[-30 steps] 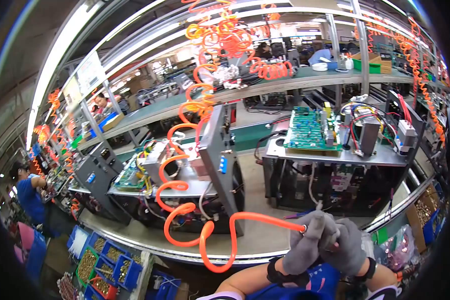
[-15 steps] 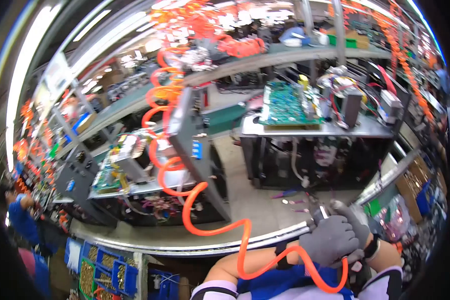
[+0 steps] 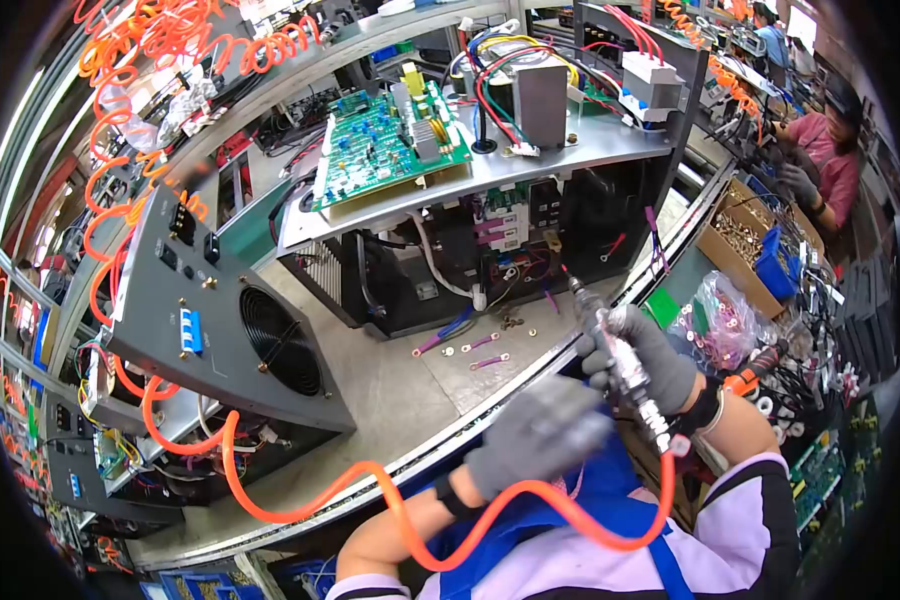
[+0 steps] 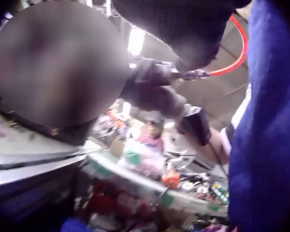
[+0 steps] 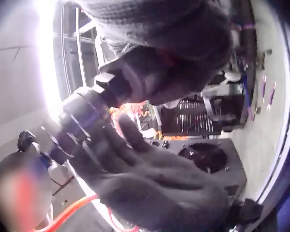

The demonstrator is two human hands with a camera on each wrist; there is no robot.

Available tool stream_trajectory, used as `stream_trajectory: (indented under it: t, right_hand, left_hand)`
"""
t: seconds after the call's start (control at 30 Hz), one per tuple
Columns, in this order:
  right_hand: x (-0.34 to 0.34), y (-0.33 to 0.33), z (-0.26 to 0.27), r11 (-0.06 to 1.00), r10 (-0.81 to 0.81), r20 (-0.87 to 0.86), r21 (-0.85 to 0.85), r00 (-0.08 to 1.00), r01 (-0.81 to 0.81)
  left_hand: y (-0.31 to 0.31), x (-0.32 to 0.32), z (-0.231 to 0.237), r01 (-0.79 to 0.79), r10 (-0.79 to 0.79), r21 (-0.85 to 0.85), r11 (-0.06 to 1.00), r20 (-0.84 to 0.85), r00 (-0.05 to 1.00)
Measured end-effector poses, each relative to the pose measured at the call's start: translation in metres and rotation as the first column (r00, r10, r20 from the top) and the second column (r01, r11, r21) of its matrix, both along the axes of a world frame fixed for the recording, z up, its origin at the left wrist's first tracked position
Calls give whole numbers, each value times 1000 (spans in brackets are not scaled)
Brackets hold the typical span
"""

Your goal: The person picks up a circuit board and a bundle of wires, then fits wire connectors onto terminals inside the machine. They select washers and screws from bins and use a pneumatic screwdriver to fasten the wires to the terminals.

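Observation:
In the head view my gloved right hand (image 3: pixel 650 355) grips a silver-and-black pneumatic driver (image 3: pixel 622 350), fingers curled round its body. The bit points up-left toward the open front of a black chassis (image 3: pixel 400 320), and an orange coiled hose (image 3: pixel 545 490) runs from the driver's rear end. My gloved left hand (image 3: pixel 540 435), blurred, is just left of the driver, apart from it. The right wrist view shows the left hand (image 5: pixel 159 191) below the driver (image 5: pixel 87 113), fingers extended and loosely bent. Dark glove fabric (image 4: pixel 179 29) fills the left wrist view's top.
Purple ring-terminal leads (image 3: pixel 490 361) and small fasteners lie on the bench before the chassis. A green circuit board (image 3: pixel 385 145) sits on its top plate. At left stands a grey panel with a fan (image 3: pixel 282 340). A screw box (image 3: pixel 740 225) and a seated person (image 3: pixel 830 150) are right.
The head view has swung right and down. My hands, together around the tool a second ago, are now apart; the driver has come into plain sight in the right hand.

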State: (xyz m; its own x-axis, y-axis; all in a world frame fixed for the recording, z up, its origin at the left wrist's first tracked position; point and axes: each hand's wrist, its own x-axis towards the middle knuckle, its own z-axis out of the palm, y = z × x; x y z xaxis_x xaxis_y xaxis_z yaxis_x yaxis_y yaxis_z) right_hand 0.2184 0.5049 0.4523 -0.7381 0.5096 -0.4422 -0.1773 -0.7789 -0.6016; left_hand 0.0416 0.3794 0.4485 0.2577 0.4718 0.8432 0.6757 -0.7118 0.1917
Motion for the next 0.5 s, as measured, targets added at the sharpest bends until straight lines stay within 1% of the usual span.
stream_trajectory:
  t: [0.03,0.07,0.1,0.13,0.17,0.2,0.23,0.27,0.3,0.33,0.37,0.4,0.47,0.5]
  right_hand:
    - [6,13,-14,987,6,-146,-157,989,-29]
    - [11,17,-14,986,15,-78,-167,997,-28]
    - [16,17,-11,998,48,29,-42,998,-46]
    - [16,13,-2,989,112,99,87,989,-121]
    - [16,9,3,958,162,179,208,970,-199]
    - [18,9,-12,928,202,215,270,955,-257]
    - [19,9,-24,871,293,228,336,929,-357]
    - [23,2,-29,852,278,297,363,913,-378]
    - [22,-8,-30,830,263,365,386,893,-402]
    - [23,-14,-36,796,266,395,425,879,-431]
    - [24,-20,-41,799,274,381,420,883,-429]
    - [26,-27,-47,776,262,347,479,901,-410]
    - [34,-34,-47,856,274,310,352,910,-378]
    - [42,-39,-50,867,203,318,381,926,-321]
  left_hand:
    - [-4,-19,-22,-122,117,-134,983,-44,992]
    - [-7,-36,-49,-296,296,-251,922,-38,954]
    - [-8,-53,-74,-450,463,-362,816,-56,885]
    - [-6,-71,-89,-463,509,-434,773,-13,861]
    - [-3,-84,-98,-466,553,-505,726,26,833]
    - [2,-91,-104,-450,568,-563,693,41,822]
    - [6,-95,-109,-432,584,-617,657,55,810]
    - [11,-98,-112,-413,603,-670,617,66,795]
    - [15,-101,-116,-377,612,-679,630,134,780]
    - [20,-104,-118,-344,622,-684,644,205,756]
    - [27,-105,-119,-313,630,-684,659,274,727]
    - [31,-99,-103,-326,645,-707,628,239,725]
    - [35,-107,-97,-153,682,-804,574,367,632]
    - [33,-111,-94,-68,711,-836,544,417,567]
